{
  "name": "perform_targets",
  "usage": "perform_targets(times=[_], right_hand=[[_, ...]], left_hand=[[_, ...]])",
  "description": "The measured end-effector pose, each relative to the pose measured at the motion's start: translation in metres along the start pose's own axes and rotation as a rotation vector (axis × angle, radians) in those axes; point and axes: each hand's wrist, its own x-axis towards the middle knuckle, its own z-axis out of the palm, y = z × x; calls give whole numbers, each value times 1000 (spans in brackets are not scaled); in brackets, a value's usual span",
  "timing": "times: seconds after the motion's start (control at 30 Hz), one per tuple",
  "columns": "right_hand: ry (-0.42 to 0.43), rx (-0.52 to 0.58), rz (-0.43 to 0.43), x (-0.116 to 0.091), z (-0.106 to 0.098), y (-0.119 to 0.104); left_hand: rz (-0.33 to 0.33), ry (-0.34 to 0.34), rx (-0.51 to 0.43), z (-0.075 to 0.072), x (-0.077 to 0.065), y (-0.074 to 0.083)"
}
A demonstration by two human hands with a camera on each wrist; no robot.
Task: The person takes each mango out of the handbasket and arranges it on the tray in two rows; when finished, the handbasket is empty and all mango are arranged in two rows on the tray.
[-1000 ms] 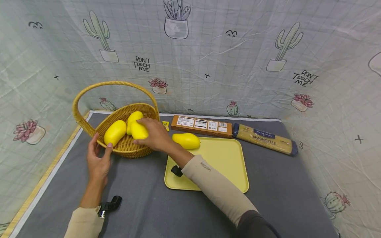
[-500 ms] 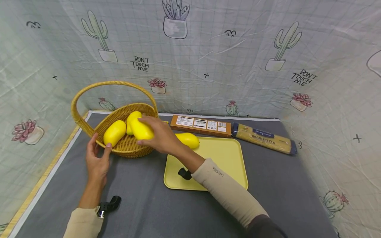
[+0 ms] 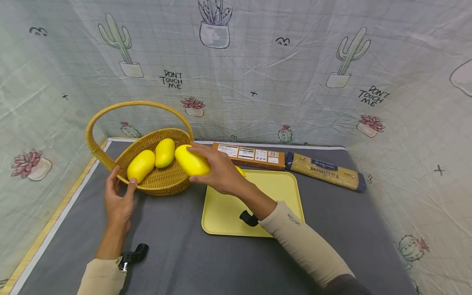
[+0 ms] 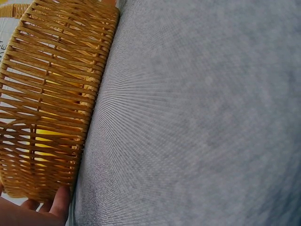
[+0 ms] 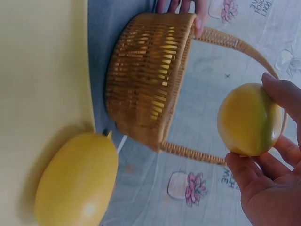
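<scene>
My right hand (image 3: pixel 223 170) grips a yellow mango (image 3: pixel 192 160) with thumb and fingers, held up over the right rim of the wicker basket (image 3: pixel 167 189). In the right wrist view this mango (image 5: pixel 248 120) shows a greenish patch. Two other mangoes (image 3: pixel 141 166) lie inside the basket. My left hand (image 3: pixel 119 205) holds the basket's near-left rim, its thumb over the edge. On the yellow tray (image 3: pixel 221 219) one more mango (image 5: pixel 77 181) lies at the far-left corner, mostly hidden behind my right hand in the head view.
Behind the tray lies a long brown box (image 3: pixel 248 155) with white labels. To its right is a spaghetti pack (image 3: pixel 324 171). A grey cloth (image 3: pixel 177 250) covers the table, and a printed curtain (image 3: pixel 243 102) hangs behind and at both sides.
My right hand has moved right with the mango, from inside the basket to above its right rim. My left hand stays on the rim.
</scene>
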Motion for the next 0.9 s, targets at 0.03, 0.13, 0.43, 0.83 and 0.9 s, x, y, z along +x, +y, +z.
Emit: perform_targets(times=[0.03,0.13,0.43,0.83,0.9], right_hand=[[4,0,1,-3,-3,1],[14,10,11,-12,-10,6],[38,33,44,-42,-30,27],[63,124,140,-78,-56,62],[63,133,162,-84,-60,68]], left_hand=[[-1,2,3,0,0,0],[-6,3,8,0,0,0],[-11,4,26,1,1,0],[-15,3,22,1,2,-1],[-16,2,17,1,2,-1]])
